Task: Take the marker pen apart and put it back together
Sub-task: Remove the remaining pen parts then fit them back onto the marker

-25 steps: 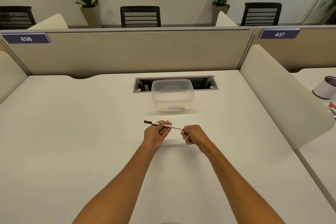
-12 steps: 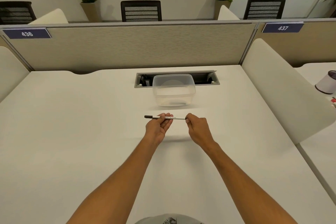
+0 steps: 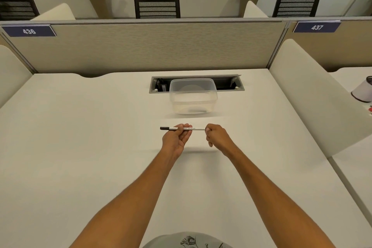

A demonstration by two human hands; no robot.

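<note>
A thin white marker pen (image 3: 196,128) with a black left end is held level above the white desk (image 3: 80,147), in front of me. My left hand (image 3: 177,137) pinches its barrel near the middle, the black end sticking out to the left. My right hand (image 3: 216,135) is closed around the pen's right end, which is hidden in the fingers. The pen looks to be in one piece.
A clear plastic container (image 3: 193,95) stands just beyond the hands, in front of a cable slot (image 3: 157,84) in the desk. Beige partitions close off the back and right sides. A white cup (image 3: 363,91) sits on the neighbouring desk at the right.
The pen has swung from a slant to level, and both hands have moved a little further from me and slightly apart. The camera has tilted down a bit.
</note>
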